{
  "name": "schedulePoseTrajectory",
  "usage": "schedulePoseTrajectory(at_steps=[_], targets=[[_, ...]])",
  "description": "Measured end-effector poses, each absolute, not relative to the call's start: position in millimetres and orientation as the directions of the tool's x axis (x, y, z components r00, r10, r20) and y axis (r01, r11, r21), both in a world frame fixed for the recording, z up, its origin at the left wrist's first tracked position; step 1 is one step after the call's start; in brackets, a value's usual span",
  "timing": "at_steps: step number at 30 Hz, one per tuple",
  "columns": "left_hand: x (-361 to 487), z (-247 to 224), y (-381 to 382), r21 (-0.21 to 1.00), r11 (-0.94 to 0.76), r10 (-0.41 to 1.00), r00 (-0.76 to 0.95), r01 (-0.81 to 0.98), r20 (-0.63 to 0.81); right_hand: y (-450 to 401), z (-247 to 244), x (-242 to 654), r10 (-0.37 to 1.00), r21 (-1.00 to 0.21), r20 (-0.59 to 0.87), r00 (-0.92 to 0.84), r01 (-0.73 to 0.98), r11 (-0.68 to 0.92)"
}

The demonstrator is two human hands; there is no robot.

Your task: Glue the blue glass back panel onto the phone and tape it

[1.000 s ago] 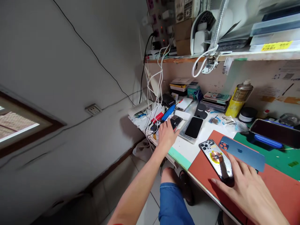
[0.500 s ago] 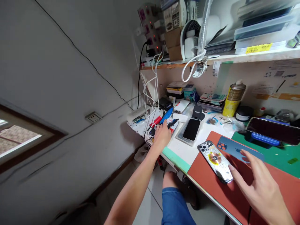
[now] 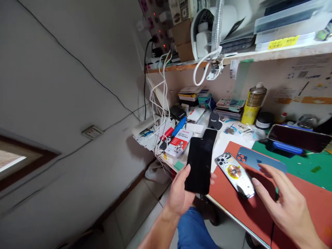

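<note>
My left hand (image 3: pixel 180 193) is closed around a black smartphone (image 3: pixel 199 166), thumb on its near left edge and fingertips showing past its right side. The phone is raised above the table edge, its dark front facing up. Over the red-brown mat, my right hand (image 3: pixel 287 204) is open, thumb and fingers apart. Its thumb is beside the lower end of a phone with its back off (image 3: pixel 235 174), which shows a copper charging coil. A blue phone back cover (image 3: pixel 260 159) lies under and just beyond the fingertips of that hand.
Left of the held phone lies a red and white box (image 3: pixel 178 143), near a blue tool (image 3: pixel 178 126) and white cables (image 3: pixel 164 100). Another phone (image 3: pixel 299 137) rests on a blue stand. A yellow spray can (image 3: pixel 254 103) stands behind. A lamp arm (image 3: pixel 216 31) hangs from the shelf.
My left hand has picked up the black smartphone from the left of the table and drawn it nearer, uncovering the red and white box. My right hand stays nearly in place. The view has shifted slightly.
</note>
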State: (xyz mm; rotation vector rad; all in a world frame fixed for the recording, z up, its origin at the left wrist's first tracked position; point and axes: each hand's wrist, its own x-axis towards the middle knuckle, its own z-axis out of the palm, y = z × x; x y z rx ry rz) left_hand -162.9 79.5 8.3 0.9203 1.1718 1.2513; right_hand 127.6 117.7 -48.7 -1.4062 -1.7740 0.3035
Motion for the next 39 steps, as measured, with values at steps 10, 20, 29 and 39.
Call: schedulePoseTrajectory(at_steps=[10, 20, 29, 39], targets=[[-103, -7, 69, 0.752, 0.208, 0.978, 0.116, -0.625, -0.175, 111, -31, 118, 0.840, -0.692, 0.536, -0.088, 0.525, 0.497], [-94, 1, 58, 0.680, 0.299, 0.952, 0.162, -0.669, -0.259, 110, -28, 119, 0.924, -0.880, 0.363, -0.122, 0.281, 0.383], [-79, -29, 59, 0.345, -0.381, 0.748, 0.066, 0.858, 0.660, 113, -21, 113, 0.929, -0.906, -0.005, -0.371, -0.392, -0.161], [-67, -21, 48, 0.201, -0.293, 0.730, 0.083, 0.935, 0.679, 118, -20, 113, 0.931, -0.873, -0.096, -0.352, -0.419, -0.248]])
